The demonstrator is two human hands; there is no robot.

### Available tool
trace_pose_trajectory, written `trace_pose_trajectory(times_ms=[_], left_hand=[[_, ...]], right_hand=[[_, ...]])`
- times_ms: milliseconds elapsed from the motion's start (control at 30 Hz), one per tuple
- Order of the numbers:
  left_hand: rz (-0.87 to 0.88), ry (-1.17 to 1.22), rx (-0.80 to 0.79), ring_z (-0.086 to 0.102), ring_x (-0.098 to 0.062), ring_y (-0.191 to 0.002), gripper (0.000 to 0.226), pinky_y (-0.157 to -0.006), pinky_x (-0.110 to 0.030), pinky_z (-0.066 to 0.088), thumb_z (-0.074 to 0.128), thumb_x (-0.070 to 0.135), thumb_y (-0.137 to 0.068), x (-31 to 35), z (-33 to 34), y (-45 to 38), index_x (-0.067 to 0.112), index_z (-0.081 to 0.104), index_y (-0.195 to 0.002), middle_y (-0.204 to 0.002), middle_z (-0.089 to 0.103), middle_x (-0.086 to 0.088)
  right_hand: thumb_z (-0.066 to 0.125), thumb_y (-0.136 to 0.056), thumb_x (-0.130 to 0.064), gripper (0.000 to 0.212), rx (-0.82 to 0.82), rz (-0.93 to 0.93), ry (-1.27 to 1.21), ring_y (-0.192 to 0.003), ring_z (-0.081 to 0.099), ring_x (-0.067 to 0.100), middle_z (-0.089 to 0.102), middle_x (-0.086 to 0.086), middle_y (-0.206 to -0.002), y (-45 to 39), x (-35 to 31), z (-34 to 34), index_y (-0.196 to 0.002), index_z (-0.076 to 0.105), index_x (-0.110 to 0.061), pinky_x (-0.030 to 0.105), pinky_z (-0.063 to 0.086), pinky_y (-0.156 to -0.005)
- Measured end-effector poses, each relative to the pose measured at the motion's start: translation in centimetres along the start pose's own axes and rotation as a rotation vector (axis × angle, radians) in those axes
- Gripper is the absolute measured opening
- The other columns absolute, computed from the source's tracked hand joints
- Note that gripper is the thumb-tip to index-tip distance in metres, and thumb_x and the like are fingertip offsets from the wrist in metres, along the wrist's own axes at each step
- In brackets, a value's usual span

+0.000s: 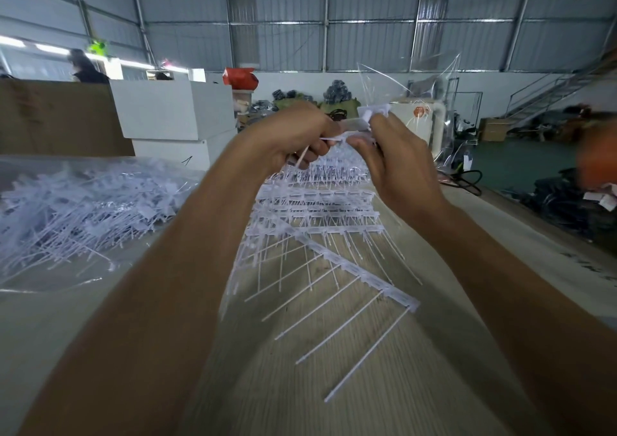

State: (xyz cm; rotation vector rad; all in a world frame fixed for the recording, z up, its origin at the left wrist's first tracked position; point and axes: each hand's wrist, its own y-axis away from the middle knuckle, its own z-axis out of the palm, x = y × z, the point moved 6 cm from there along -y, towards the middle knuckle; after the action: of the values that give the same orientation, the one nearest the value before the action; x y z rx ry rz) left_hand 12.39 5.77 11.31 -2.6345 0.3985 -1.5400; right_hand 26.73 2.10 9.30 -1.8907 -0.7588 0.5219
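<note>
In right hand, white plastic strip

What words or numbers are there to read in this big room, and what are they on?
Nothing here is clear enough to read.
White tank: a red-orange mark, too blurred to read.
White box: one small dark stroke, too small to tell.
Table, right edge: dark marks, blurred.
Plastic strip held by the left hand and right hand: no print shows.
</note>
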Motion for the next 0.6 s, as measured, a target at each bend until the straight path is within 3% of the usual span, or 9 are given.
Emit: trace_pose_trajectory(times_ms=[100,200,333,500,600], left_hand=[[-0.003,0.025,-0.036,0.023,-0.011,-0.043,0.024,-0.041,-0.020,0.022,0.046,0.013,-0.100,0.1,0.1,0.0,0.014,0.047,-0.076,-0.048,0.034,0.006],[0.070,-0.029,-0.002,0.029,-0.013,-0.047,0.026,-0.049,-0.025,0.024,0.057,0.025,-0.100,0.8,0.0,0.3,0.014,0.054,-0.076,-0.050,0.040,0.005],[0.127,-0.257,0.107,0.038,-0.014,-0.048,0.035,-0.049,-0.024,0.030,0.064,0.036,-0.096,1.8,-0.3,0.7,0.004,0.070,-0.085,-0.054,0.051,0.002],[0.169,-0.478,0.173,0.038,-0.015,-0.047,0.030,-0.047,-0.024,0.028,0.062,0.028,-0.097,2.2,-0.3,0.7,0.003,0.068,-0.082,-0.062,0.050,-0.007],[0.171,-0.528,0.192,0.039,-0.018,-0.053,0.030,-0.054,-0.028,0.031,0.064,0.027,-0.096,2.3,-0.4,0.6,0.000,0.069,-0.086,-0.060,0.046,-0.007]], right_hand=[[0.052,-0.103,-0.022,0.024,0.030,-0.032,0.044,-0.078,0.055,0.034,0.060,0.018,-0.092,0.0,-0.4,-0.5,-0.102,0.059,0.001,0.043,0.045,-0.062],[0.044,-0.107,-0.033,0.032,-0.007,0.124,-0.049,-0.079,0.056,0.029,0.062,0.009,-0.094,0.1,0.7,-0.1,-0.112,0.054,-0.003,0.042,0.047,-0.065],[0.043,-0.107,-0.031,0.024,-0.085,0.305,-0.292,-0.063,0.063,0.023,0.061,0.002,-0.077,0.3,1.7,1.2,-0.116,0.048,-0.009,0.050,0.055,-0.061],[0.041,-0.105,-0.016,0.003,-0.169,0.338,-0.310,-0.048,0.063,0.017,0.060,0.006,-0.075,0.3,1.7,2.4,-0.105,0.043,-0.014,0.043,0.052,-0.043],[0.041,-0.105,-0.016,0.006,-0.200,0.321,-0.286,-0.051,0.058,0.025,0.058,0.010,-0.075,0.1,1.4,2.9,-0.101,0.037,-0.016,0.050,0.049,-0.048]])
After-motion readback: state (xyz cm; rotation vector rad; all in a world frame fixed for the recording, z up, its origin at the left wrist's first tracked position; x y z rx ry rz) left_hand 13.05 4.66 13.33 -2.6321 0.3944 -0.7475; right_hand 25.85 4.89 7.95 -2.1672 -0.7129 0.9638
